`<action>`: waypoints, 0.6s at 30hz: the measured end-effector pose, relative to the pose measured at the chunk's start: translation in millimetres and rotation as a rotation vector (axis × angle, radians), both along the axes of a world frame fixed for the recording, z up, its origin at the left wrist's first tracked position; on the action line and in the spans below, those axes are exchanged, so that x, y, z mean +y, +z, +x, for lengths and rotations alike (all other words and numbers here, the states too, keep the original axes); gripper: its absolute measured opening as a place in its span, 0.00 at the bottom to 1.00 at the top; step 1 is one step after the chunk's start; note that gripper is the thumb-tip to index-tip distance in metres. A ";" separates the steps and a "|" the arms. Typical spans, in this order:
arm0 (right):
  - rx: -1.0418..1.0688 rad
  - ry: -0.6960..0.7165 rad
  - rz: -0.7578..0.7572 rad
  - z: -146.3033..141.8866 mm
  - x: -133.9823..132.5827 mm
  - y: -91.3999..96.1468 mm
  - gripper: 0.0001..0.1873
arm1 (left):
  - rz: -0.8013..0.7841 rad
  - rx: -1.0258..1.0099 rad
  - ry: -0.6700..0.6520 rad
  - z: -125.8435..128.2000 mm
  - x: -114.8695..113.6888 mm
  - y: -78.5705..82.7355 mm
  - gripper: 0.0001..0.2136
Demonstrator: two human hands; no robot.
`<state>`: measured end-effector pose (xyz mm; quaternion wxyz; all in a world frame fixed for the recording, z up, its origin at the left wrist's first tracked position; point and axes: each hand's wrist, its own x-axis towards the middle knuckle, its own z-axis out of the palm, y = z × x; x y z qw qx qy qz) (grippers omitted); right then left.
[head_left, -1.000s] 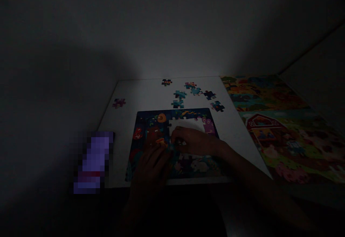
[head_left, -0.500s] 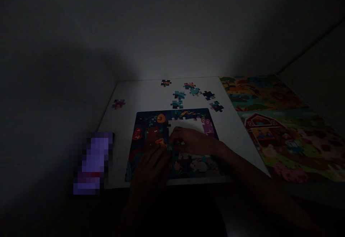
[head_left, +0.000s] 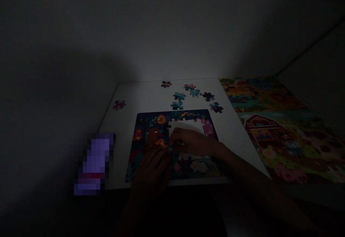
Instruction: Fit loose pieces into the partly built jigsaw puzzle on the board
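A dark jigsaw puzzle (head_left: 151,122) with a bear playing a horn lies on the white table, its pieces joined around a white gap (head_left: 188,124). My right hand (head_left: 190,142) reaches over this gap from the right, thumb and fingers pinched on a small puzzle piece (head_left: 170,148) at the gap's left edge. Most of that piece is hidden by the fingers and the dim light. My left hand (head_left: 152,165) rests flat on the lower left of the puzzle, fingers stretched out, the fingertips close to the right hand's pinch.
Several loose puzzle pieces (head_left: 179,96) lie beyond the puzzle, and a purple piece (head_left: 119,105) lies far left. A blurred-out purple object (head_left: 95,161) is at the left edge. Two finished pictures, a farm scene (head_left: 291,147) and an animal scene (head_left: 258,91), lie right.
The view has shifted very slightly. Both hands stay at nearly the same place on the puzzle, with the right fingers still pinched at the gap's left edge.
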<state>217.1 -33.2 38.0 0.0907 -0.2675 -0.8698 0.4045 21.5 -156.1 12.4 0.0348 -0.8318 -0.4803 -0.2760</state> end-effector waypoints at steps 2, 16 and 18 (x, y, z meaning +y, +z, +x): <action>0.013 0.004 -0.002 -0.1 0.2 -1.5 0.07 | 0.003 -0.004 0.004 0.6 0.4 1.5 0.10; 0.116 -1.033 0.369 96.8 86.6 -17.5 0.11 | 0.050 0.037 -0.002 -6.8 1.3 -11.1 0.13; 0.039 -1.184 0.392 116.6 96.0 -24.0 0.13 | 0.057 0.042 -0.016 -9.1 1.7 -14.8 0.14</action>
